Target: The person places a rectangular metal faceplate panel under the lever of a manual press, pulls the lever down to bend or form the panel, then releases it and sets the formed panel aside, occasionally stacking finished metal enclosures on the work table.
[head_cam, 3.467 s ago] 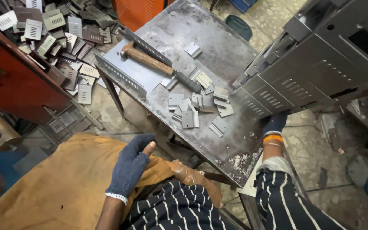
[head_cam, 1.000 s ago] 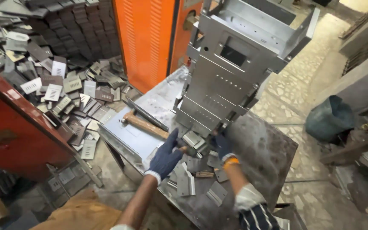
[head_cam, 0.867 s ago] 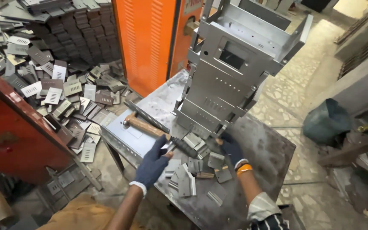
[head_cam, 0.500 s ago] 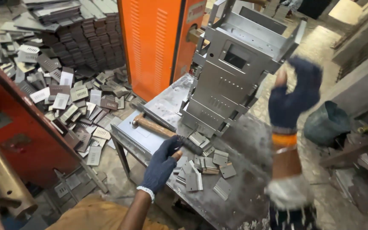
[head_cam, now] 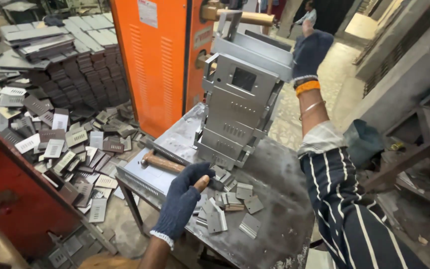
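There are two gloved hands: the left hand [head_cam: 182, 201] low near six o'clock, and the right hand [head_cam: 310, 50] up high near one o'clock. I count two hammers: one wooden-handled hammer [head_cam: 167, 164] lies on the table by the left hand, and a second hammer [head_cam: 235, 15] shows at twelve o'clock. One tall gray metal box [head_cam: 240, 107] stands in the middle. One steel table [head_cam: 274, 199] holds it. One big orange machine [head_cam: 160, 55] stands at eleven o'clock. About ten small metal plates [head_cam: 230, 204] lie on the table. At nine o'clock a floor pile of plates [head_cam: 60, 144] has too many to count.
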